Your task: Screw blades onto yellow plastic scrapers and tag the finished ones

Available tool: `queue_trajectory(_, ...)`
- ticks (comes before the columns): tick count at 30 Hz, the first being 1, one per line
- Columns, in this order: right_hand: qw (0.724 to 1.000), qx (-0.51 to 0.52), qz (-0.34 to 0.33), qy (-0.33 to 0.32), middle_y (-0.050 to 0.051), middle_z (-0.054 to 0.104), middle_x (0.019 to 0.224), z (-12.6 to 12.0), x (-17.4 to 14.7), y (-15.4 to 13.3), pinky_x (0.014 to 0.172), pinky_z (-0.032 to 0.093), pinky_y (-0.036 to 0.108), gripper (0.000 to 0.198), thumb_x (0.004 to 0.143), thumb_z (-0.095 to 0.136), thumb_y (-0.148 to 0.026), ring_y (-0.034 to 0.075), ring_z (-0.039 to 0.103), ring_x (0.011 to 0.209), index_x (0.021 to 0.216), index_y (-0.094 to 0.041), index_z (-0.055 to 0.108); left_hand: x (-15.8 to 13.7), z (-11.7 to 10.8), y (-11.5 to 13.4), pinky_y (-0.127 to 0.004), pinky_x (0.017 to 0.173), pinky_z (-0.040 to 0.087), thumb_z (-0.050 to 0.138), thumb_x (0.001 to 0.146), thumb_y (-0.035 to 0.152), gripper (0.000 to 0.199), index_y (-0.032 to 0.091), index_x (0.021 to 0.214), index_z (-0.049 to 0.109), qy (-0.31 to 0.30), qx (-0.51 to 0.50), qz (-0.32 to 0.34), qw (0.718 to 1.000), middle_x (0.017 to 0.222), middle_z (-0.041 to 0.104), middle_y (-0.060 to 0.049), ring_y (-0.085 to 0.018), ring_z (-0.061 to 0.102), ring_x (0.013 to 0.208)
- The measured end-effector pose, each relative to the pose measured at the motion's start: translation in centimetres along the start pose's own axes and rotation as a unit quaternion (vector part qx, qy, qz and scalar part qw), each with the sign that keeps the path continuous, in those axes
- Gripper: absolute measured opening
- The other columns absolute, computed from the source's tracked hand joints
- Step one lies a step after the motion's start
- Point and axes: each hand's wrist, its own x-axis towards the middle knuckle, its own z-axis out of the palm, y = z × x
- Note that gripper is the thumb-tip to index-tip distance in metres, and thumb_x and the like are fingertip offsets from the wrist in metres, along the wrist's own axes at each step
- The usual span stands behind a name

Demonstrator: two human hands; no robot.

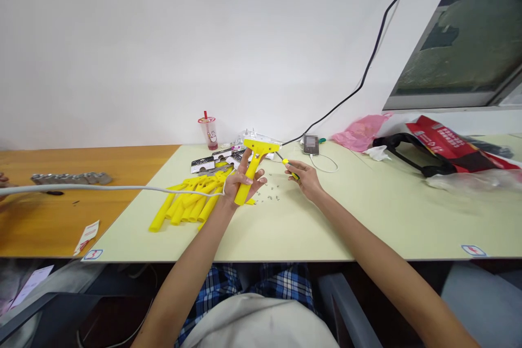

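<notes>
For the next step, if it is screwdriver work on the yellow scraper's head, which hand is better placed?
Right, most likely: the right hand holds the screwdriver, which points toward the yellow scraper. The left hand is occupied, gripping the scraper by its handle.

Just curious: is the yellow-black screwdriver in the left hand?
No, the right hand holds the screwdriver; the left, a yellow T-shaped tool.

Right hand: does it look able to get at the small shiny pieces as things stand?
Probably yes: the small shiny pieces lie loose just left of the right hand, with nothing seen standing between, though the screwdriver it holds would likely make picking them up awkward.
</notes>
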Motion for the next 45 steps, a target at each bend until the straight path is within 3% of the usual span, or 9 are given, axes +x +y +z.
queue_trajectory(8,0.998,0.001,-0.058,0.001,-0.006,0.071,0.07,-0.2,-0.1,-0.4,0.061,0.059,0.027,0.077,0.053,0.111,-0.052,0.012,0.062,0.059,0.107,-0.026,0.064,1.4,-1.0,1.1,-0.027,0.085,0.056,0.055,0.066,-0.007,0.108,0.045,0.162,0.055,0.094,-0.03,0.034,0.995,0.155,0.069,-0.004,-0.015,0.077,0.109)
queue_trajectory(14,0.985,-0.1,-0.14,-0.029,-0.009,0.067,0.066,0.5,-1.0,0.1,0.062,0.055,0.029,0.07,0.077,0.095,-0.069,0.014,0.062,0.054,0.117,-0.029,0.055,1.4,-2.3,0.6,-0.023,0.084,0.058,0.055,0.069,-0.011,0.105,0.042,0.16,0.053,0.169,-0.069,0.035,0.983,0.147,0.072,-0.006,-0.015,0.078,0.113)
queue_trajectory(19,0.966,-0.17,-0.176,-0.083,-0.01,0.057,0.063,1.4,-2.4,0.4,0.054,0.045,0.027,0.065,0.08,0.09,-0.076,0.014,0.057,0.052,0.109,-0.029,0.055,0.9,-2.0,0.4,-0.024,0.086,0.057,0.056,0.069,-0.012,0.108,0.044,0.161,0.051,0.153,-0.074,0.043,0.985,0.148,0.071,-0.005,-0.015,0.079,0.111)
queue_trajectory(28,0.937,-0.264,-0.191,-0.123,-0.006,0.059,0.076,1.7,-3.4,1.0,0.057,0.047,0.026,0.059,0.076,0.094,-0.072,0.014,0.055,0.062,0.102,-0.028,0.063,0.4,-1.5,0.2,-0.027,0.093,0.057,0.058,0.07,-0.009,0.108,0.044,0.163,0.05,0.143,-0.029,0.039,0.989,0.155,0.068,-0.005,-0.019,0.077,0.123)
queue_trajectory(39,0.927,-0.282,-0.209,-0.133,-0.005,0.059,0.078,1.5,-3.3,1.3,0.058,0.048,0.026,0.055,0.083,0.089,-0.072,0.014,0.056,0.062,0.103,-0.028,0.064,0.4,-1.7,-0.3,-0.028,0.097,0.058,0.059,0.069,-0.01,0.112,0.046,0.165,0.048,0.143,-0.027,0.029,0.989,0.152,0.07,-0.004,-0.018,0.078,0.12)
queue_trajectory(45,0.94,-0.25,-0.192,-0.13,-0.006,0.059,0.075,1.7,-3.3,1.2,0.055,0.048,0.027,0.058,0.08,0.091,-0.073,0.013,0.056,0.058,0.103,-0.028,0.062,0.4,-1.7,-0.5,-0.028,0.1,0.06,0.059,0.069,-0.012,0.117,0.048,0.168,0.045,0.154,-0.034,0.024,0.987,0.152,0.07,-0.003,-0.017,0.079,0.118)
